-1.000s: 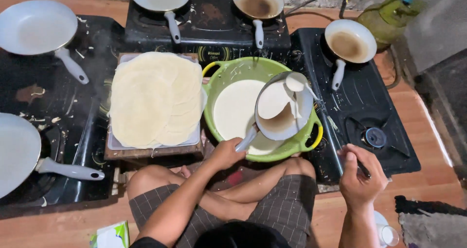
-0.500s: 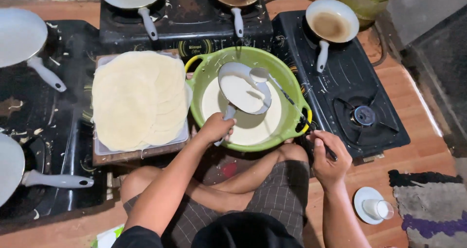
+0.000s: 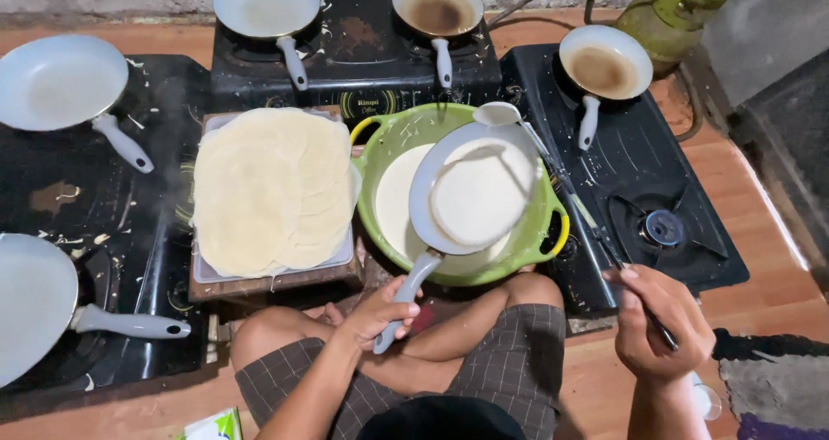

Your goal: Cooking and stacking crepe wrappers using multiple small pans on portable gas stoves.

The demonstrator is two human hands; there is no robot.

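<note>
Seated person, legs crossed, facing a ring of black gas stoves (image 3: pixel 112 233) on a wooden floor.

Stoves: one at left, one at far centre (image 3: pixel 363 51), one at right (image 3: pixel 639 189). Right stove's near burner (image 3: pixel 663 227) is bare.

Wooden board (image 3: pixel 268 284), left of centre, bears a tray with a stack of thin pale crepes (image 3: pixel 268 189), overlapping and roughly round.

Green bowl (image 3: pixel 535 241) with yellow handles, centre, just right of the board, holds pale batter (image 3: pixel 397 207).

Empty pale pans: near left (image 3: pixel 30 302), far left (image 3: pixel 60 82), far centre-left (image 3: pixel 263 4). Pans with browned residue: far centre-right (image 3: pixel 436 8), far right (image 3: pixel 604 60).

Olive gas cylinder (image 3: pixel 673 12) at far right corner, hose running left.

Held pan (image 3: pixel 475 194): tilted over the green bowl, its face coated with a round pale batter layer. Left hand (image 3: pixel 380 310) is closed around the grey handle (image 3: pixel 406 297), near edge of the bowl.

Ladle (image 3: pixel 501 113): cup at the far rim of the bowl, touching the held pan's far edge; long thin shaft runs right and near, across the right stove. Right hand (image 3: pixel 661 323) is clenched on the shaft's near end.

Hands well apart, each on its own tool.

Small white cup (image 3: pixel 706 398) on the floor just beside the right forearm. Carton corner (image 3: pixel 211 424) at near left.
</note>
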